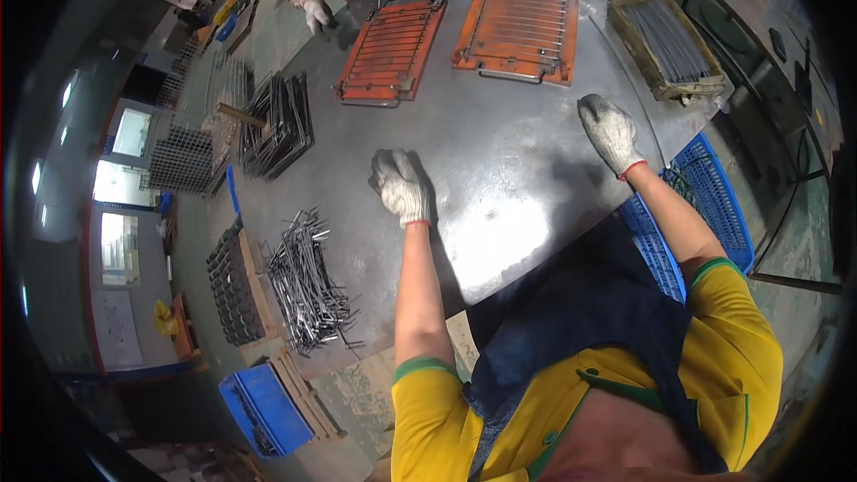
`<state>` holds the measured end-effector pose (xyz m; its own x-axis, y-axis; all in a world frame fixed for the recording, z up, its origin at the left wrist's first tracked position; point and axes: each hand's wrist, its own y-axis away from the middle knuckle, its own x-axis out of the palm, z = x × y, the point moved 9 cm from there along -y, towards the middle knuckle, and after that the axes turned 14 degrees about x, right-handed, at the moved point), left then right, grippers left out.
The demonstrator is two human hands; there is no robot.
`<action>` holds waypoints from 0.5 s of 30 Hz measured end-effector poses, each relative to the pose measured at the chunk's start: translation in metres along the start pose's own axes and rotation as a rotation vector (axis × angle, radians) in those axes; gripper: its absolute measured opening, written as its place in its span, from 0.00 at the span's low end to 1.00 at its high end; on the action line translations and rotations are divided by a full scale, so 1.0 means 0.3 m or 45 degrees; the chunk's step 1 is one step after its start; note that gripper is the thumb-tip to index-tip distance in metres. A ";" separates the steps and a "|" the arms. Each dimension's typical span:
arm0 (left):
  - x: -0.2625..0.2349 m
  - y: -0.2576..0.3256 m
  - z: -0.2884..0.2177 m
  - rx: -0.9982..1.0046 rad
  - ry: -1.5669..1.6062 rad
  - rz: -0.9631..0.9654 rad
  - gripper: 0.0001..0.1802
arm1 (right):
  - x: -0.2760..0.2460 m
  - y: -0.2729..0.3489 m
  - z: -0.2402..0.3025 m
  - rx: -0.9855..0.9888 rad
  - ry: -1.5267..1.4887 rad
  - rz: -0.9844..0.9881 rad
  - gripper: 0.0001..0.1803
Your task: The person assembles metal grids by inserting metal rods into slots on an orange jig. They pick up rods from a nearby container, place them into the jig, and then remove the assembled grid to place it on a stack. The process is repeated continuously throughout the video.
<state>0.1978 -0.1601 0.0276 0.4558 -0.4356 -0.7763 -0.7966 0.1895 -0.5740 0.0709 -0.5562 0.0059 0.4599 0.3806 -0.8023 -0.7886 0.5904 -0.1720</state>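
My left hand (399, 186), in a white knit glove with dark fingertips, rests at the middle of the grey metal table (500, 138). Its fingers are curled in, and nothing shows in them. My right hand (610, 134), gloved the same way, lies near the table's right side with its fingers folded and nothing visible in it. Beyond my hands lie two orange jig plates with metal handles: the left jig (390, 49) and the right jig (518, 25). Thin rods span both jigs crosswise. A pile of short metal rods (308, 286) is at the left front, apart from my left hand.
Dark wire frames (275, 125) are stacked at the table's left edge. A worn box of straight rods (665, 45) stands at the far right. Blue baskets (714, 196) sit below the right edge, and a blue bin (266, 411) lower left. Across the table is a gloved co-worker (317, 13).
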 end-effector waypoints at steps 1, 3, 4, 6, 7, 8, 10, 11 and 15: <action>0.016 -0.008 0.030 -0.082 -0.037 -0.032 0.22 | -0.007 0.000 0.008 0.020 0.012 0.027 0.16; 0.067 -0.047 0.068 -0.344 0.022 0.077 0.27 | 0.002 -0.003 -0.002 0.059 0.031 0.057 0.16; 0.089 -0.073 0.072 -0.474 0.059 0.124 0.30 | 0.008 -0.005 -0.005 0.044 0.023 0.046 0.16; 0.111 -0.113 0.098 -0.786 0.147 0.041 0.38 | 0.009 -0.007 -0.028 0.027 0.019 0.002 0.16; 0.126 -0.121 0.113 -0.913 0.155 0.008 0.40 | 0.007 -0.009 -0.033 0.036 0.027 0.011 0.16; 0.129 -0.127 0.131 -1.039 0.158 -0.028 0.42 | 0.005 -0.008 -0.025 0.044 0.030 0.021 0.16; 0.210 -0.152 0.227 -0.897 -0.182 0.068 0.39 | 0.006 -0.010 -0.008 0.067 0.034 0.055 0.17; 0.254 -0.165 0.264 -0.794 -0.409 0.235 0.37 | 0.011 -0.012 0.003 0.080 0.030 0.082 0.17; 0.264 -0.195 0.164 -0.545 -0.604 0.509 0.23 | 0.030 0.004 -0.069 -0.134 0.048 -0.099 0.18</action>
<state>0.3002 -0.1624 -0.0132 0.1443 0.0389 -0.9888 -0.9779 -0.1471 -0.1485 0.0655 -0.5669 -0.0134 0.5072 0.3082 -0.8049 -0.7904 0.5387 -0.2918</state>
